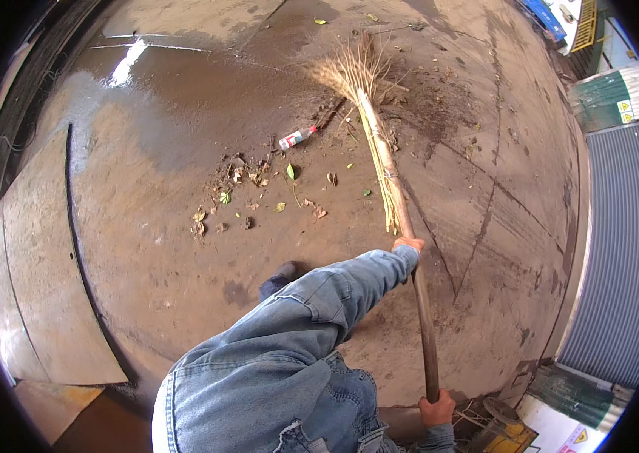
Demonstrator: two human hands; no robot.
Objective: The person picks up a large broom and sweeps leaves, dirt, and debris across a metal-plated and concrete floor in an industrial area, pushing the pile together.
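Note:
A long twig broom [384,162] stretches away from me over the ground, its bristles fanned out at the far end. My left hand [409,244] is wrapped round the middle of its wooden handle, just below the bound twigs. Lower down, my right hand [437,408] grips the handle's near end. By the bristles lies a plastic bottle [297,137] with a red and white label, on its side. Dead leaves [248,174] and a green leaf [290,171] are scattered nearer to me, left of the broom.
Wet, muddy concrete [199,98] with a shiny puddle spreads at the far left. A flat sheet [44,257] lies along the left side. On the right runs a corrugated grey wall [622,241]. Yellow equipment [512,434] stands at the lower right, near my right hand.

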